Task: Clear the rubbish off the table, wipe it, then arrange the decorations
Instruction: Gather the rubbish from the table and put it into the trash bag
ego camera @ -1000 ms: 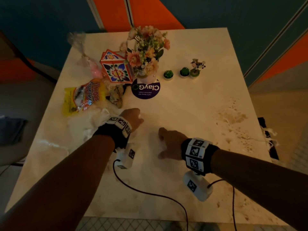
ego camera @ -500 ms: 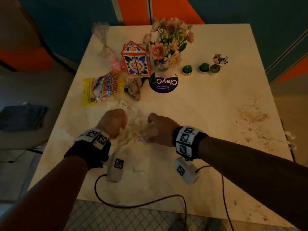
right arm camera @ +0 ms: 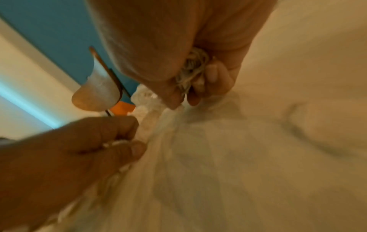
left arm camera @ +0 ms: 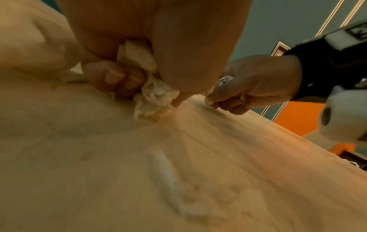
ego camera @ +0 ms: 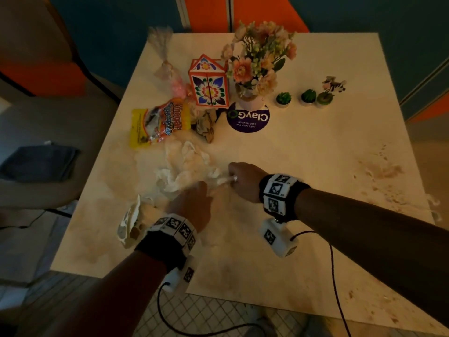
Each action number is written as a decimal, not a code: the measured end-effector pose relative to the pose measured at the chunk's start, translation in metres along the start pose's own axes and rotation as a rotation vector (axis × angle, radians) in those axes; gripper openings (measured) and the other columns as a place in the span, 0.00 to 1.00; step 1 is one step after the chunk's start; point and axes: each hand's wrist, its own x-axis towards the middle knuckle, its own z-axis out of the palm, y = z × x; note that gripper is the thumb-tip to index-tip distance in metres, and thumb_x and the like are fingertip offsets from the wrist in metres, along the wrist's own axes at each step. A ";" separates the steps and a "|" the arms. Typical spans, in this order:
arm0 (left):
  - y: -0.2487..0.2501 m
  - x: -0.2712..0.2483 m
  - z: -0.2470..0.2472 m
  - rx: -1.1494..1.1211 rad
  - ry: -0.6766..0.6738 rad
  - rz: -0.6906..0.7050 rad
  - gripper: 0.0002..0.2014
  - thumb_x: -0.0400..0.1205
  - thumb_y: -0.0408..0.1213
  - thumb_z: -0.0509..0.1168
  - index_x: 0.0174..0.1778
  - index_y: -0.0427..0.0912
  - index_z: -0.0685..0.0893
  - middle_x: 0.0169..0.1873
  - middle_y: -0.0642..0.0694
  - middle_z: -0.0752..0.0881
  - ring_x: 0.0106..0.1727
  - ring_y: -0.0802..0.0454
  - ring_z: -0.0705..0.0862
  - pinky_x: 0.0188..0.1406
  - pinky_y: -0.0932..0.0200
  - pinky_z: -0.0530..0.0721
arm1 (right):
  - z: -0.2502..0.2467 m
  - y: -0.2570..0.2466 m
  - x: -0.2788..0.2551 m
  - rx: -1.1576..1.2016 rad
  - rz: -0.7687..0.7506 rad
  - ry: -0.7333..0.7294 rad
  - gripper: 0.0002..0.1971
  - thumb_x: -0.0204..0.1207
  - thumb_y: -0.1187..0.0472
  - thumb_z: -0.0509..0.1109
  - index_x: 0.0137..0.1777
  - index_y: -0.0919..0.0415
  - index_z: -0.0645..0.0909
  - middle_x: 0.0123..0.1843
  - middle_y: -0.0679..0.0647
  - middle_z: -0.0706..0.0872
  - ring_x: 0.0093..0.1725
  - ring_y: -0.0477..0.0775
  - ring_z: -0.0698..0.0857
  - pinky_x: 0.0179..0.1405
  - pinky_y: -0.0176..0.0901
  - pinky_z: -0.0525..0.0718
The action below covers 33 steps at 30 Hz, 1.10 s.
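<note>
A crumpled thin white plastic bag [ego camera: 184, 164] lies on the cream table [ego camera: 315, 154] in front of me. My left hand [ego camera: 194, 198] grips a bunch of the bag [left arm camera: 151, 87] in curled fingers. My right hand [ego camera: 239, 177] pinches another twisted part of the same bag [right arm camera: 190, 73] just to the right. A yellow snack packet [ego camera: 158, 122], a crumpled brown wrapper [ego camera: 205, 124] and a clear tied cellophane bag [ego camera: 165, 62] lie beyond. A flower vase [ego camera: 252, 76], a painted house-shaped box [ego camera: 209, 86] and three tiny potted plants [ego camera: 283, 99] stand at the back.
A round purple coaster [ego camera: 247, 117] lies under the vase. Brown crumbs and stains [ego camera: 381, 171] mark the table's right side. More white plastic [ego camera: 131, 222] hangs at the left edge. A dark cloth [ego camera: 38, 164] lies on a seat to the left.
Both hands have come together on the white plastic bag and taken hold of it. The left hand has drawn back towards me; the right has moved left to the bag.
</note>
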 end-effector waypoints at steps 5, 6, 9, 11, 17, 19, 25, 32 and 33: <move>0.006 -0.001 -0.016 -0.117 0.007 0.078 0.11 0.86 0.45 0.53 0.57 0.44 0.72 0.48 0.39 0.85 0.50 0.39 0.85 0.45 0.53 0.80 | -0.019 0.020 -0.034 0.135 -0.003 0.010 0.08 0.84 0.55 0.60 0.50 0.58 0.65 0.41 0.51 0.72 0.41 0.55 0.75 0.44 0.48 0.68; 0.008 -0.002 -0.023 -0.190 0.020 0.081 0.10 0.85 0.44 0.54 0.56 0.43 0.74 0.46 0.39 0.85 0.48 0.39 0.85 0.45 0.53 0.81 | -0.022 0.026 -0.041 0.165 -0.007 0.020 0.08 0.85 0.55 0.59 0.49 0.58 0.65 0.41 0.51 0.72 0.39 0.53 0.74 0.45 0.48 0.67; 0.019 -0.005 -0.043 -0.321 0.051 0.115 0.09 0.83 0.42 0.58 0.43 0.40 0.76 0.37 0.42 0.83 0.41 0.43 0.82 0.39 0.55 0.80 | -0.032 0.046 -0.059 0.260 0.037 0.110 0.08 0.85 0.56 0.60 0.45 0.55 0.67 0.38 0.48 0.72 0.34 0.45 0.70 0.43 0.46 0.66; 0.026 -0.007 -0.054 -0.360 0.050 0.153 0.10 0.83 0.40 0.60 0.38 0.40 0.76 0.31 0.46 0.79 0.35 0.49 0.78 0.31 0.60 0.75 | -0.044 0.060 -0.070 0.343 0.085 0.197 0.09 0.84 0.57 0.61 0.41 0.53 0.69 0.37 0.50 0.75 0.33 0.47 0.73 0.39 0.45 0.68; 0.019 -0.007 -0.072 -0.963 0.069 -0.081 0.15 0.74 0.22 0.63 0.27 0.45 0.83 0.22 0.44 0.76 0.17 0.52 0.73 0.16 0.66 0.69 | -0.049 0.084 -0.085 0.234 0.123 0.211 0.04 0.84 0.59 0.61 0.54 0.58 0.74 0.53 0.56 0.79 0.52 0.59 0.77 0.50 0.45 0.70; 0.016 -0.009 -0.075 -1.101 0.096 -0.128 0.15 0.68 0.19 0.62 0.39 0.41 0.89 0.22 0.43 0.76 0.15 0.51 0.69 0.15 0.68 0.65 | -0.034 0.079 -0.084 0.194 0.098 0.098 0.14 0.84 0.57 0.61 0.66 0.60 0.74 0.66 0.58 0.79 0.61 0.58 0.79 0.55 0.45 0.72; 0.011 -0.018 -0.080 -1.155 0.076 -0.105 0.19 0.60 0.19 0.58 0.42 0.29 0.88 0.32 0.33 0.85 0.22 0.47 0.66 0.16 0.66 0.61 | 0.006 0.069 -0.077 -0.043 0.079 -0.041 0.32 0.70 0.45 0.76 0.67 0.58 0.68 0.64 0.54 0.78 0.59 0.58 0.79 0.49 0.43 0.72; 0.006 -0.032 -0.073 -1.157 0.058 -0.159 0.07 0.63 0.16 0.57 0.25 0.29 0.77 0.15 0.42 0.75 0.15 0.50 0.64 0.15 0.70 0.59 | 0.016 0.067 -0.065 -0.049 0.074 -0.065 0.16 0.85 0.55 0.58 0.69 0.59 0.73 0.69 0.57 0.76 0.66 0.60 0.77 0.61 0.45 0.72; 0.005 -0.035 -0.072 -1.150 0.053 -0.151 0.06 0.61 0.18 0.58 0.23 0.30 0.77 0.15 0.42 0.74 0.16 0.50 0.64 0.15 0.70 0.60 | 0.014 0.067 -0.062 -0.028 0.065 -0.052 0.15 0.85 0.56 0.58 0.67 0.58 0.74 0.68 0.57 0.77 0.65 0.60 0.77 0.62 0.47 0.73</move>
